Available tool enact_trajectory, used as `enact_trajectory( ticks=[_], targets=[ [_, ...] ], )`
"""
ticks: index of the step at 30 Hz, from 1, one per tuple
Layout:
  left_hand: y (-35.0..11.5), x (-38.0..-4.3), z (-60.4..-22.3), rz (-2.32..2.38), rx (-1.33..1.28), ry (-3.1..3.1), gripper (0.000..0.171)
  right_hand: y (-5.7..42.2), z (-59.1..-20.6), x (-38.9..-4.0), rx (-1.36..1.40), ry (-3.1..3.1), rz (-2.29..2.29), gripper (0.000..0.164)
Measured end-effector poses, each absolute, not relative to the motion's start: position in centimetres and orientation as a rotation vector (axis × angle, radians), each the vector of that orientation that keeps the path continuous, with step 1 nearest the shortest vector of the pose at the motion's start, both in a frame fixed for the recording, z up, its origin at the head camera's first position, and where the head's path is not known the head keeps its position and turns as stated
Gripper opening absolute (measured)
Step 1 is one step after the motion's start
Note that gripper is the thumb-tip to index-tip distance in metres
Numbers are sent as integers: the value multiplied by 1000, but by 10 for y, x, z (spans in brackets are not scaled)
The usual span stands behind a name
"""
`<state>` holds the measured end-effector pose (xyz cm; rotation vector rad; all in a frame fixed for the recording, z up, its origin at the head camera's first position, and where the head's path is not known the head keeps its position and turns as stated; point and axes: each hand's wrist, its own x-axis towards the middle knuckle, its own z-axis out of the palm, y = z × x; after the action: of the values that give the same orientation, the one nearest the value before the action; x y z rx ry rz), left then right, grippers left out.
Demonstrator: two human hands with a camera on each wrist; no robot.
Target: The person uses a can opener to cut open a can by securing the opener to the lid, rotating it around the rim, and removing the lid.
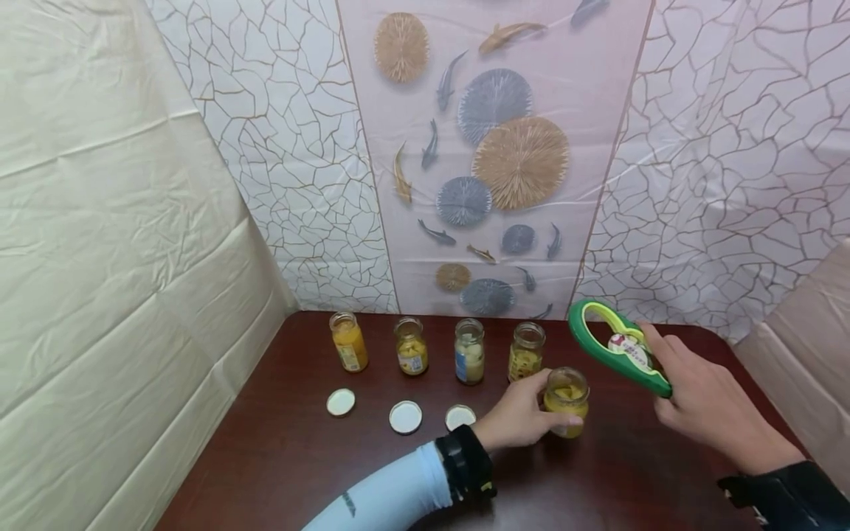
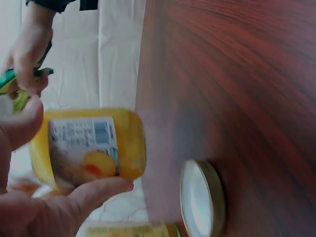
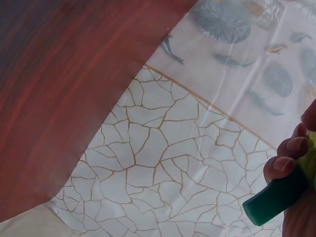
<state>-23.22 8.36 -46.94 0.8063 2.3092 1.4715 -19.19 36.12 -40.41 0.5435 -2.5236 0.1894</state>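
Note:
My left hand (image 1: pixel 521 413) grips a glass jar (image 1: pixel 567 413) of yellow fruit, thumb on the near side and fingers round the far side. In the left wrist view this jar (image 2: pixel 131 143) shows a white label with a peach and a barcode, and its base is close over the table. My right hand (image 1: pixel 704 387) holds a green jar opener (image 1: pixel 587 343) with a lime inner edge, raised to the right of the jar. Only the end of the opener (image 3: pixel 276 197) and some fingertips (image 3: pixel 284 165) appear in the right wrist view.
Several lidless jars stand in a row along the back of the dark red table (image 1: pixel 265 464): an orange one (image 1: pixel 349 346), two of pale yellow fruit (image 1: pixel 412 350) (image 1: pixel 470 358), and one (image 1: pixel 526 354) behind my left hand. White-lined lids (image 1: pixel 406 417) lie before them. Patterned cloth (image 1: pixel 319 184) hangs behind.

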Motion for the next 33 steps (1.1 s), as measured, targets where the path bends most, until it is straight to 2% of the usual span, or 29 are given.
enact_trajectory(
  ticks=[7, 11, 21, 33],
  targets=[
    [123, -249, -475, 1416, 662, 2394, 43, 362, -405, -185, 498, -2559, 196, 114],
    [138, -261, -478, 1434, 590, 2422, 43, 363, -407, -182, 506, -2549, 207, 112],
    [160, -276, -475, 1371, 538, 2534, 54, 365, -405, -178, 498, -2551, 220, 109],
    [174, -287, -472, 1293, 408, 2640, 50, 361, -411, -184, 537, -2524, 215, 107]
  ],
)
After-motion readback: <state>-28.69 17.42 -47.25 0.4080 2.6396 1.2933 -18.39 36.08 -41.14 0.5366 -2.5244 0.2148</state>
